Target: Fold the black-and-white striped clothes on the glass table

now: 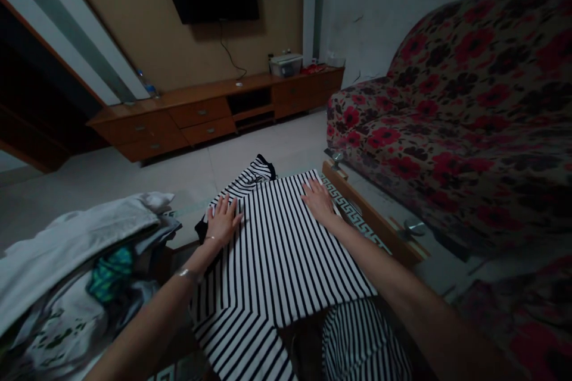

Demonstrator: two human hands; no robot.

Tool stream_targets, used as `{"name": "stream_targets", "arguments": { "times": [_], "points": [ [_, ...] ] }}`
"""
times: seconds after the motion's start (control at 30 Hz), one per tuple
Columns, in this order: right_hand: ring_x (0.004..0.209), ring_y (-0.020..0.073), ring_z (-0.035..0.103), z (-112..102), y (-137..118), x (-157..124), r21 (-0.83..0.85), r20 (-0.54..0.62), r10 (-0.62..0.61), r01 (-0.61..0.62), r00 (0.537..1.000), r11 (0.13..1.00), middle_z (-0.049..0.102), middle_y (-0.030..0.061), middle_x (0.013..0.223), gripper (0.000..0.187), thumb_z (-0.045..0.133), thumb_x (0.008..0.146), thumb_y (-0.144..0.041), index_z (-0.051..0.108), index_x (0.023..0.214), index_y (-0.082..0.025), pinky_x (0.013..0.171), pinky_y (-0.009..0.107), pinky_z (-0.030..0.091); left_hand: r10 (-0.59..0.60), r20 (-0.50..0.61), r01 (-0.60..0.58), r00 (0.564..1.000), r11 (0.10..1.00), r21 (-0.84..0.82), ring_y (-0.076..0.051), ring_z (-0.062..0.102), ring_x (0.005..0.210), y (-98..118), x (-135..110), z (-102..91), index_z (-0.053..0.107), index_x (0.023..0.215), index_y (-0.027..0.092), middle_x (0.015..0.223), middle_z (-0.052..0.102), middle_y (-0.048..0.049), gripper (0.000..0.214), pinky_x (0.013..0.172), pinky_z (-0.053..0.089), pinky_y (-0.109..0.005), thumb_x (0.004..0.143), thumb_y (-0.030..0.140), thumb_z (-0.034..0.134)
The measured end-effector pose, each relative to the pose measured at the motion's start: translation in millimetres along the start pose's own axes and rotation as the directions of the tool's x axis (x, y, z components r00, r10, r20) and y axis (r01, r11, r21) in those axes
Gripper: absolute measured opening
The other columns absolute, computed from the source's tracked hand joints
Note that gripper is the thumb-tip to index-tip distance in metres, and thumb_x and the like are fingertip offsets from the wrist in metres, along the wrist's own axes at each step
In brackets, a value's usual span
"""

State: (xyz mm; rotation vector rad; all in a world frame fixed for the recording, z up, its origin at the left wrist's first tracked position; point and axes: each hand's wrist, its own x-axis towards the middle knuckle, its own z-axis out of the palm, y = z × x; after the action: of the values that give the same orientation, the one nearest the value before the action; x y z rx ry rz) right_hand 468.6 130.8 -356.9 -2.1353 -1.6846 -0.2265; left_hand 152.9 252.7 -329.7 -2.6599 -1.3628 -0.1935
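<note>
A black-and-white striped shirt (pixel 281 244) lies spread over a glass-topped table in front of me. One sleeve (pixel 243 339) hangs toward me at the near left, and a bunched striped part with dark trim (pixel 250 178) sits at the far left. My left hand (pixel 222 221) rests flat on the shirt's left edge, fingers spread. On its far right part, near the corner, my right hand (pixel 318 197) lies flat with fingers stretched out. Neither hand grips the cloth.
A heap of clothes (pixel 84 256) is at the left. The table's wooden edge (pixel 370 214) runs along the right, beside a floral sofa (pixel 429 113). Across the tiled floor stands a wooden TV cabinet (pixel 201 113); striped cloth (pixel 361 339) shows below the shirt.
</note>
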Motion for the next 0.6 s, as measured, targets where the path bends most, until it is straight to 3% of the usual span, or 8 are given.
{"name": "stream_targets", "arguments": {
  "times": [0.1,0.17,0.3,0.43,0.53,0.6],
  "points": [
    [0.135,0.0252,0.030,-11,-11,-45,0.032,0.057,-0.099,0.098,0.993,0.995,0.041,0.0093,0.143,0.041,0.046,0.092,-0.038,0.051,0.130,-0.022,0.108,0.043,0.026,0.183,0.042,-0.184,0.982,0.983,0.024,-0.026,0.013,0.142,10,-57,-13.1,0.029,0.145,0.024,0.155,0.017,-0.0060,0.056,0.110,0.019,-0.053,0.093,0.046,0.034],
    [0.134,0.0251,0.032,-18,-6,-73,0.031,0.096,-0.105,0.103,0.990,0.994,0.043,0.0093,0.142,0.040,0.045,0.092,-0.038,0.052,0.128,-0.022,0.107,0.043,0.027,0.206,0.100,-0.209,0.973,0.978,0.017,-0.026,0.018,0.141,6,-96,-15.5,0.031,0.144,0.026,0.154,0.021,-0.0055,0.056,0.108,0.023,-0.053,0.092,0.047,0.035],
    [0.133,0.0251,0.036,-42,32,-114,-0.015,0.115,-0.016,0.018,0.993,1.000,0.044,0.0111,0.141,0.039,0.044,0.092,-0.032,0.053,0.128,-0.019,0.108,0.043,0.029,0.216,0.141,-0.221,0.966,0.975,0.020,-0.027,0.021,0.140,-20,-157,-20.8,0.032,0.143,0.026,0.153,0.023,-0.0060,0.056,0.108,0.024,-0.053,0.091,0.047,0.038],
    [0.128,0.0263,0.042,-81,66,-159,-0.044,0.082,0.053,-0.049,0.995,0.998,0.048,0.0132,0.137,0.037,0.044,0.091,-0.026,0.055,0.125,-0.017,0.104,0.045,0.036,0.241,0.153,-0.254,0.958,0.965,0.067,-0.027,0.023,0.139,-45,-206,-38.6,0.034,0.142,0.028,0.152,0.026,-0.0053,0.052,0.106,0.026,-0.054,0.092,0.040,0.039],
    [0.125,0.0243,0.046,-110,68,-209,0.040,0.054,-0.020,0.018,0.998,0.999,0.051,0.0126,0.134,0.036,0.044,0.090,-0.024,0.056,0.123,-0.016,0.104,0.042,0.039,0.289,0.118,-0.300,0.950,0.949,0.093,-0.027,0.024,0.139,-46,-246,-61.1,0.036,0.141,0.029,0.151,0.028,-0.0056,0.051,0.107,0.025,-0.054,0.091,0.035,0.041],
    [0.124,0.0214,0.048,-123,61,-247,0.137,0.057,-0.122,0.113,0.991,0.984,0.052,0.0106,0.132,0.036,0.044,0.091,-0.025,0.056,0.123,-0.017,0.105,0.039,0.040,0.379,0.121,-0.388,0.918,0.920,0.060,-0.026,0.024,0.139,-32,-272,-79.0,0.033,0.142,0.031,0.152,0.027,-0.0046,0.053,0.109,0.024,-0.051,0.090,0.034,0.043]
  ]
}}
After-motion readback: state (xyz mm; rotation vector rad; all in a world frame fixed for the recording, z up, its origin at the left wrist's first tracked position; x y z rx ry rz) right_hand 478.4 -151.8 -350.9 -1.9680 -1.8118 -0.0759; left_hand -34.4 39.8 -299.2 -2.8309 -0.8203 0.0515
